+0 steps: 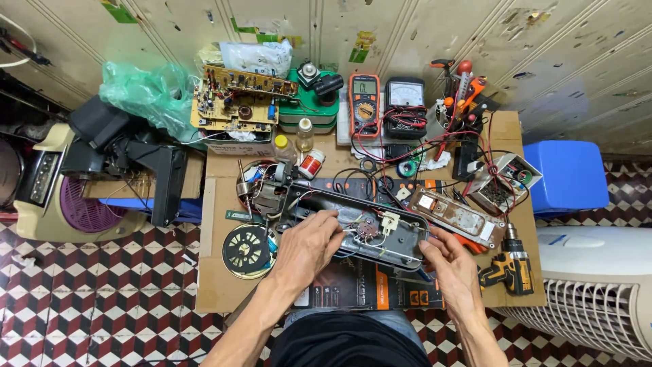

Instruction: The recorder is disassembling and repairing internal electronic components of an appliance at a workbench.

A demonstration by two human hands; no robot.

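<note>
Two bare hands work on an open dark housing (353, 228) lying near the front middle of the table (217, 285): the left hand (309, 245) rests on its near edge with fingers curled by the inner wires, seemingly steadying it, while the right hand (451, 261) grips its right end; the hands are apart. Tools sit within reach, which may explain their spread: an orange meter (365, 102) and a green circuit board (238, 98) far, a yellow drill (509, 265) right, above a checked tile floor (102, 299).

Head cam, straight down, mid-range.
</note>
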